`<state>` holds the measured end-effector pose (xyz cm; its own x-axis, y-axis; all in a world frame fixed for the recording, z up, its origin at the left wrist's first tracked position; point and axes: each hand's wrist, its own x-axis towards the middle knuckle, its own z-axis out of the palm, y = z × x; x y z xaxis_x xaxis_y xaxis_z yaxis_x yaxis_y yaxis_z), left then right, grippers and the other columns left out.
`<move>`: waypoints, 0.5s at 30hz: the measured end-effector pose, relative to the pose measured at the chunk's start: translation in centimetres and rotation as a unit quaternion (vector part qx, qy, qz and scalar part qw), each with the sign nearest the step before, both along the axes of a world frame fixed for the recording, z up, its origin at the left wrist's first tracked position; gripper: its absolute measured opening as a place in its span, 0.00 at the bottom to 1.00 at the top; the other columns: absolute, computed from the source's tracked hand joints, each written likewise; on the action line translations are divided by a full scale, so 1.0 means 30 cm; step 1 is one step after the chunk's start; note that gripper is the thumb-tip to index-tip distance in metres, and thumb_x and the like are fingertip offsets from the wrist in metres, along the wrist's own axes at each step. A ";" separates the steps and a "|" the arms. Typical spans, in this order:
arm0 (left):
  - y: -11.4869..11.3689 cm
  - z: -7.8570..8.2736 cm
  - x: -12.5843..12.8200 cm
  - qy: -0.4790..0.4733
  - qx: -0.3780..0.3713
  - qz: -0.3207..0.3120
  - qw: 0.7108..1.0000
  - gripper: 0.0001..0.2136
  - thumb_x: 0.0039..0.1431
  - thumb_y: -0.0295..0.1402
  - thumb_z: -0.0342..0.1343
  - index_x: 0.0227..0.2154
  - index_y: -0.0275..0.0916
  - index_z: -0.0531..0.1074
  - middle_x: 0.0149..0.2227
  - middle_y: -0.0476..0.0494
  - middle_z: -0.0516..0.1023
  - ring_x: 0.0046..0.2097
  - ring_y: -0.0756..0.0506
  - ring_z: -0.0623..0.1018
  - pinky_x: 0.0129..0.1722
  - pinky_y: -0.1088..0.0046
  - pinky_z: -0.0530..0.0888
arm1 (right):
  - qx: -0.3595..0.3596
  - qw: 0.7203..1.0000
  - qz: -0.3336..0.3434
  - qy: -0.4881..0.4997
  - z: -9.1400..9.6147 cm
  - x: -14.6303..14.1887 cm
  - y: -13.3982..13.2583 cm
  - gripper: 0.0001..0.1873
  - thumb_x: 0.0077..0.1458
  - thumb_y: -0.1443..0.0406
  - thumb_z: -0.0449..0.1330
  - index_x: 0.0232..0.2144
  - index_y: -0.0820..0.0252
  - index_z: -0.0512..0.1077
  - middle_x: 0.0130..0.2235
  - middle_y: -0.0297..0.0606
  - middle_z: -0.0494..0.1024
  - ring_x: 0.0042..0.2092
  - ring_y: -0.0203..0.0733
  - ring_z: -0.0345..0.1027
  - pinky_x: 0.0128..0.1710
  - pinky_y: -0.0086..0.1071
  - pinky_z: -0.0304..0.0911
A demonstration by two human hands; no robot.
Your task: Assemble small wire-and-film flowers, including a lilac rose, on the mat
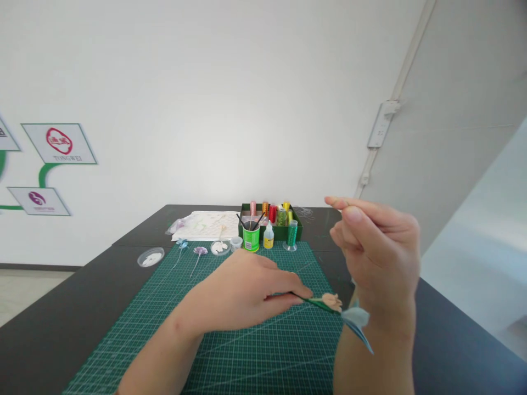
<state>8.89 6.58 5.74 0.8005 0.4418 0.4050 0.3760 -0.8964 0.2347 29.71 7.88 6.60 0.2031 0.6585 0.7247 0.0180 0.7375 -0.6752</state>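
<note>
My left hand [247, 291] lies low over the green cutting mat [173, 323], fingers pinched on the green stem of a small handmade flower [331, 300] with a peach bloom and a pale blue leaf. My right hand [376, 258] is raised beside the flower, thumb and forefinger pinched together near the top; whatever they hold is too thin to make out.
At the mat's far edge stand a green cup with tools [251, 237], a glue bottle [268, 236], a green thread spool [291, 235] and a box of coloured spools [272, 216]. Small dishes [150, 257], two finished flowers [200, 252] and a paper sheet [208, 224] lie left on the dark table [61, 318].
</note>
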 end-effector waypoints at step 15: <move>-0.063 0.009 -0.070 -0.096 0.108 0.074 0.987 0.08 0.73 0.36 0.52 0.43 0.44 0.77 0.27 0.54 0.81 0.26 0.53 0.77 0.28 0.77 0.66 | -0.060 0.995 0.001 -0.074 -0.020 -0.039 0.143 0.11 0.57 0.60 0.67 0.40 0.56 0.86 0.21 0.32 0.73 0.22 0.33 0.56 0.21 0.30 0.54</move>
